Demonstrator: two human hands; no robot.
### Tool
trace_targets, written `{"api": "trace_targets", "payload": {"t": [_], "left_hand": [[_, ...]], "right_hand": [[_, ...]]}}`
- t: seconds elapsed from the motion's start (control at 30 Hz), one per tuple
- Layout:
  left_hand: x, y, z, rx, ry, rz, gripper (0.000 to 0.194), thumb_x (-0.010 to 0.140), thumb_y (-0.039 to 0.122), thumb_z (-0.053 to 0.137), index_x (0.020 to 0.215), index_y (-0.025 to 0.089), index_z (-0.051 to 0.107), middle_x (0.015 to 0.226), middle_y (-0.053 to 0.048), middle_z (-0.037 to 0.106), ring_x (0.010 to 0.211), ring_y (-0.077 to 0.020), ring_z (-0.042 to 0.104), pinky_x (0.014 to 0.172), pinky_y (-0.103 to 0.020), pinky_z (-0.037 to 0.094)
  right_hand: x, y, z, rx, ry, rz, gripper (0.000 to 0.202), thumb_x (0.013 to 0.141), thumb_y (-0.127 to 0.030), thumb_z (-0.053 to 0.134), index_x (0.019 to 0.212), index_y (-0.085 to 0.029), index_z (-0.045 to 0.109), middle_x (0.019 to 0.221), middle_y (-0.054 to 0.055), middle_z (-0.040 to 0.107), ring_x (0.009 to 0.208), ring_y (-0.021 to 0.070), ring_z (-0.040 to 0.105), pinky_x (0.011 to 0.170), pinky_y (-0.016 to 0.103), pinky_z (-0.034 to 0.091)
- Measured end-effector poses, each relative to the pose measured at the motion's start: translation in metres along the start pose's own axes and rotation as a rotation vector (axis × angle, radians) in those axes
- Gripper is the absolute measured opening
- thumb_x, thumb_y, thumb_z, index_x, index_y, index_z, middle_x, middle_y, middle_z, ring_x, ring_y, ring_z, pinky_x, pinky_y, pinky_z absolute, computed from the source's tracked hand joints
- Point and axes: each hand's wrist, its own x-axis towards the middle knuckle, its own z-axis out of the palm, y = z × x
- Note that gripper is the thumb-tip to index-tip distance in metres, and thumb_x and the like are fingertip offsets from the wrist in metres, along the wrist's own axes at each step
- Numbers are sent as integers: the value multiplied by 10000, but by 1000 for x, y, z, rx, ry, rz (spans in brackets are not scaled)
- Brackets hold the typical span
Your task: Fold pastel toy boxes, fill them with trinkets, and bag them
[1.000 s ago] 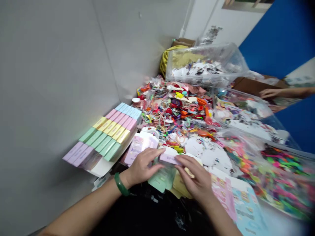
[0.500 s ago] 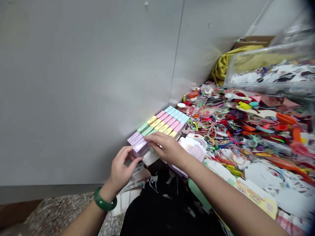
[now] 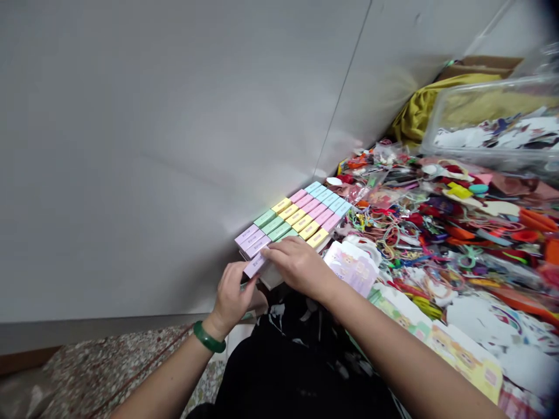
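Observation:
A small lavender box (image 3: 254, 266) with a printed label lies at the near end of a block of matching boxes. My left hand (image 3: 231, 292), with a green bangle (image 3: 209, 337) on its wrist, pinches its left end between thumb and fingers. From the right, my right hand (image 3: 301, 267) has its fingertips closed on the box's other end; its hand hides part of the block. Behind it, rows of lavender, green (image 3: 273, 226), yellow (image 3: 299, 220), pink (image 3: 312, 205) and blue boxes (image 3: 326, 196) stand packed side by side.
A grey panel (image 3: 174, 145) rises directly behind the boxes. On the right lie flat printed cartons (image 3: 353, 267) and a heap of colourful small items (image 3: 437, 221). A clear plastic bin (image 3: 489, 151) with cut pieces stands at the back right, near yellow cloth (image 3: 414, 110).
The view has shifted, so the boxes and both hands appear further right. The lavender box, glossy and blurred before, now shows its label while both hands keep hold of it.

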Motion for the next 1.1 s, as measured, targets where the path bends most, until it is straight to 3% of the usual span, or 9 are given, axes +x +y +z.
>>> {"api": "trace_targets", "payload": {"t": [0.23,0.33,0.5,0.63,0.73,0.8,0.9,1.0,1.1], "left_hand": [[2,-3,16,198,49,42,534,884,241,558,1389,173,399,1025,-121,554,928,-254,529,816,-421,490],[-1,-10,19,283,30,56,462,893,284,544,1344,200,487,1009,-110,514,904,-244,505,796,-400,473],[4,-16,3,371,-108,72,371,881,357,565,1240,272,611,1029,-99,532,923,-245,498,834,-400,421],[12,5,-7,352,-71,118,467,845,378,609,1270,184,579,995,-121,551,913,-264,511,828,-424,423],[15,31,-3,222,59,212,459,808,282,657,1243,167,565,971,-106,553,903,-249,540,821,-398,453],[17,48,8,64,23,275,382,814,192,636,1191,202,580,966,-84,569,896,-224,560,814,-363,481],[20,70,34,-135,-183,331,336,853,161,583,1186,196,558,1000,-91,608,922,-215,586,819,-346,517],[23,86,65,-136,-375,309,430,889,287,560,1288,155,471,1165,-160,597,1073,-282,564,897,-431,510],[27,97,93,-22,-460,203,694,858,443,577,1408,107,320,1342,-239,482,1206,-377,477,936,-535,470]], "right_hand": [[-7,9,1,-105,0,129,262,892,-180,500,1111,-183,643,1169,103,640,1183,299,486,976,468,387],[-5,6,8,-115,-59,141,266,889,-204,499,1109,-183,646,1205,112,617,1217,321,461,1017,514,339],[-5,2,17,-77,-97,166,285,876,-189,494,1117,-165,644,1275,133,569,1274,346,403,1059,570,264],[-17,7,-7,-34,-34,258,380,839,-201,567,1215,-153,591,1383,158,479,1279,347,400,1045,562,319],[-45,22,-43,-47,145,406,328,859,-231,561,1175,-165,613,1273,159,568,1178,299,508,975,502,423],[-73,32,-68,-78,246,544,242,873,-255,547,1073,-183,663,1158,133,638,1089,269,573,940,469,458],[-119,43,-95,-120,306,806,203,864,-303,552,942,-192,703,994,95,699,943,241,639,842,407,507],[-153,45,-102,-103,296,1035,224,838,-341,558,887,-189,714,875,73,716,756,207,654,696,347,522],[-167,42,-95,-42,221,1162,235,821,-340,558,871,-179,721,853,70,724,700,199,652,674,340,511]]}}
